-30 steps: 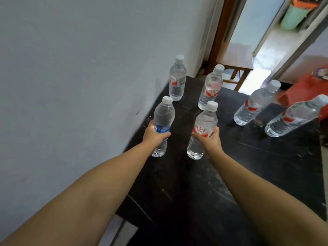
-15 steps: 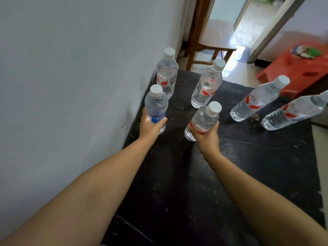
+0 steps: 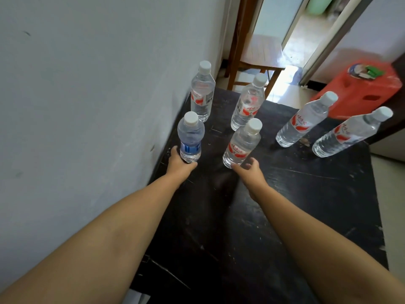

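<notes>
Both my forearms stretch straight out over the black table (image 3: 285, 205), close along the wall (image 3: 87, 106). The blue-label bottle (image 3: 190, 137) is upright at the wall side, with the red-label bottle (image 3: 242, 143) near it on the right. My left hand (image 3: 180, 166) wraps the blue-label bottle's base. My right hand (image 3: 249, 174) lies loose, its thumb touching the red-label bottle's base.

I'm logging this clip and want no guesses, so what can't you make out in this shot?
Head view, all of it:
- Base of the blue-label bottle: covered by the left hand, so whether it stands on the table is unclear.
- Right hand at the nearest red-label bottle: grip or mere touch, the fingers partly behind its base.
- Label print: too small, blurred.
- Items on the red stool: blurred.
</notes>
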### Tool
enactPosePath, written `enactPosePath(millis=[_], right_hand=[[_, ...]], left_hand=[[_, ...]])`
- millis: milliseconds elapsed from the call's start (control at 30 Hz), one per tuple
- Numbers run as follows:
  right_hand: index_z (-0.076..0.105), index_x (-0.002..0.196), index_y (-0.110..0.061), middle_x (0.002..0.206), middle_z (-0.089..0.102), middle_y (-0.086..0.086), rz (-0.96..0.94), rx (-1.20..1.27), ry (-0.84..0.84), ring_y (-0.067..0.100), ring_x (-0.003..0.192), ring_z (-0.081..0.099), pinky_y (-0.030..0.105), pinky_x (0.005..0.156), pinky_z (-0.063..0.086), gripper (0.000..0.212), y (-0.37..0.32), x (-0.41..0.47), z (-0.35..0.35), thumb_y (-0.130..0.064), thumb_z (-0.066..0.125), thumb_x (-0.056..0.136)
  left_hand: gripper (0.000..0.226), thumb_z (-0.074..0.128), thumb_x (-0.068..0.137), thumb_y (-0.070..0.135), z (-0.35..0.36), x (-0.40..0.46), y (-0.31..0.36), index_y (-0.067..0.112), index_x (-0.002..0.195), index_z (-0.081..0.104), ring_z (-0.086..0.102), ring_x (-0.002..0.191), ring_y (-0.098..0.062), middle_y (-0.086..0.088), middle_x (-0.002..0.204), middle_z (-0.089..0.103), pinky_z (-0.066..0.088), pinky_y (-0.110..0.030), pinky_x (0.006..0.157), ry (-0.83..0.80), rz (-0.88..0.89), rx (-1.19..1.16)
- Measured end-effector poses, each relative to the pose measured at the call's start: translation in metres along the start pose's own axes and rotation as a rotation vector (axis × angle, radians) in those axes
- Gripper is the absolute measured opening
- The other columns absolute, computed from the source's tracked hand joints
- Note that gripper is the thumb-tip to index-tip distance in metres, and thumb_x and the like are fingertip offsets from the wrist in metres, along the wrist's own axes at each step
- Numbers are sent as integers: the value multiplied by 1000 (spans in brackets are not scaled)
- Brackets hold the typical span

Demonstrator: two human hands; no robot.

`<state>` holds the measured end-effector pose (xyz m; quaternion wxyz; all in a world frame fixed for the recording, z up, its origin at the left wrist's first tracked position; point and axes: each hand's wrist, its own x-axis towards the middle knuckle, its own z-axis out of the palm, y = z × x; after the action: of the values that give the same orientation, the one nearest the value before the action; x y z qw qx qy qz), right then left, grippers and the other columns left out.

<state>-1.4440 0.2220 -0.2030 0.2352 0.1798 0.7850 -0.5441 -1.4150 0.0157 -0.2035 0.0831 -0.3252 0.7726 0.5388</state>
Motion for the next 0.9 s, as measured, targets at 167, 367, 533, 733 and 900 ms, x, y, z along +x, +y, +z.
enactPosePath(millis=[167, 367, 533, 733, 900], right_hand=[[38, 141, -13, 125, 55, 11, 164, -87, -143, 22, 111, 58, 33, 74, 52, 61, 28, -22, -11, -26, 67, 89], [59, 116, -1, 79, 65, 6, -51, -155, -154, 16, 70, 62, 31, 70, 52, 23, 38, -54, -24, -8, 53, 94], [64, 105, -8, 78, 67, 4, -273, -368, -226, 20, 73, 65, 31, 67, 53, 20, 45, -88, -33, -7, 50, 92], [64, 98, -13, 87, 70, 5, -446, -747, -387, 17, 76, 64, 25, 71, 49, 17, 77, -133, -33, -17, 49, 92], [64, 89, -17, 91, 68, 6, -538, -977, -578, 23, 84, 65, 34, 79, 54, 17, 96, -174, -8, -24, 49, 93]], left_hand=[[77, 64, 89, 17, 3, -41, -34, 18, 150, 18, 48, 128, -28, -13, 144, 42, 41, -36, 103, -28, -141, 209], [44, 59, 91, 18, 10, -92, -34, 12, 133, 47, 61, 103, -23, -7, 112, 63, 49, -33, 88, -23, -26, 303], [27, 59, 89, 19, 19, -152, -45, 12, 116, 60, 62, 103, -24, -7, 111, 65, 48, -33, 89, 54, 39, 350], [16, 56, 89, 20, 29, -240, -93, 16, 103, 64, 61, 97, -20, -3, 104, 64, 52, -37, 88, 120, -40, 434], [14, 56, 89, 18, 6, -304, -134, 14, 99, 65, 62, 96, -23, -6, 103, 65, 52, -36, 86, 237, -158, 389]])
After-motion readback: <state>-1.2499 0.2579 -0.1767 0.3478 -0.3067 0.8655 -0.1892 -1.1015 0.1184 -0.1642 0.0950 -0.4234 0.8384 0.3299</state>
